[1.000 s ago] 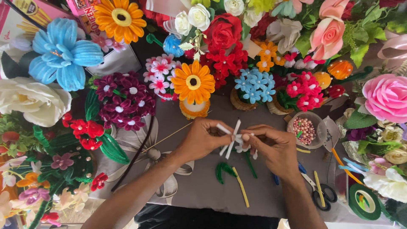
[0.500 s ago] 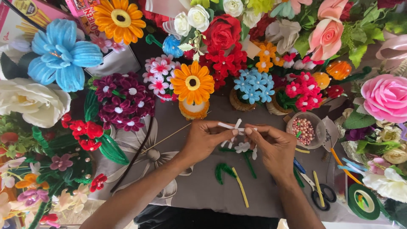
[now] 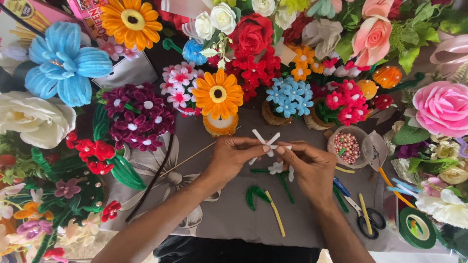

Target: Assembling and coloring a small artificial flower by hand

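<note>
Head view: left hand and right hand, fingers of both pinched shut on a white fuzzy pipe-cleaner flower, held above the grey tabletop, green and yellow pipe-cleaner pieces below, small bowl of pink beads to the right, black-handled scissors near the right wrist.

We see two packages, both at the top left corner, behind the flowers. The first is a flat box at the far left edge. It is yellowish with a dark round mark and pictures of thin yellow sticks, and a dark rod lies across it. Just beside it, to the right, stands a pink pack with bright printed letters in several colours. An orange flower covers its right part. We find no signs and no screens.
</note>
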